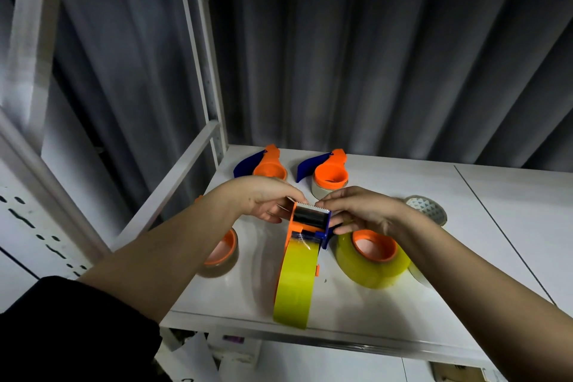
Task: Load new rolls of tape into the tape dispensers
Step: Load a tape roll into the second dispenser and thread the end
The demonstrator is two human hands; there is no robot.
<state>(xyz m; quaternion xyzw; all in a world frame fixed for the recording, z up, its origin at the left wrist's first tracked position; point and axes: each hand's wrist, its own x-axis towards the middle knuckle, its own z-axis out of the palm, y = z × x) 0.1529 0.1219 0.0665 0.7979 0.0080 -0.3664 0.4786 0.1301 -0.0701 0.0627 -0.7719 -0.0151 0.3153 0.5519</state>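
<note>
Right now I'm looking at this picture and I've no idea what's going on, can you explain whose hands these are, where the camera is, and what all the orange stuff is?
A camera worn on the person's head looks down at their own hands over a white shelf. The left hand and right hand both grip the held tape dispenser, orange and blue, loaded with a yellow tape roll, near its toothed cutter. On the shelf lie a second yellow roll, two more dispensers at the back, a clear roll under the left arm, and a patterned roll at right.

The scene is being lit dimly from above, with glare showing on the white shelf (403, 183). Straight lines are being bent by wide-angle distortion toward nine and three o'clock.
</note>
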